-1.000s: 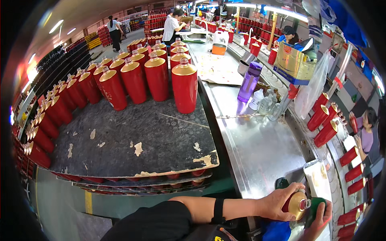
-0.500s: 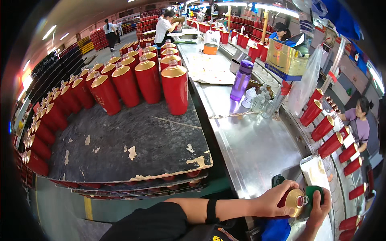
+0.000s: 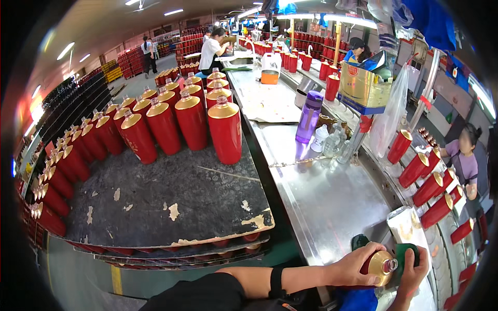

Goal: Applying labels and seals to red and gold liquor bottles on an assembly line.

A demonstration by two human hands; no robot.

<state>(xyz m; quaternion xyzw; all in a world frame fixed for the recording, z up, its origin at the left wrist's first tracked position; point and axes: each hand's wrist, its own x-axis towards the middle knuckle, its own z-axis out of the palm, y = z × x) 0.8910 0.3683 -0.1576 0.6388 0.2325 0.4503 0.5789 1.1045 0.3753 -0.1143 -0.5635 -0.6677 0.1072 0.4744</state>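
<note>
My left hand [image 3: 348, 268] is wrapped round a red bottle with a gold shoulder [image 3: 383, 265] and a clear glass neck, tilted toward the right. My right hand [image 3: 415, 270] pinches a dark green pad [image 3: 402, 258] against or just beside the bottle's shoulder; exact contact is hard to make out. Most of the bottle's red body is hidden behind my left fingers. Another dark green piece [image 3: 359, 241] lies on the metal bench just beyond my left hand. A white tray or pad [image 3: 405, 226] lies beyond my right hand.
Red-and-gold bottles [image 3: 225, 132] stand in rows on a worn black board [image 3: 155, 207] at the left. The metal bench [image 3: 332, 202] carries a purple drinking bottle [image 3: 309, 118] and small clear bottles. On the right, a line [image 3: 436, 249] bears more red bottles; a co-worker [image 3: 464, 155] sits beyond it.
My view has tilted slightly, so the bottles on the board sit lower. Red bottles along the right-hand line have shifted position. Both hands keep hold of the bottle and pad in nearly the same place.
</note>
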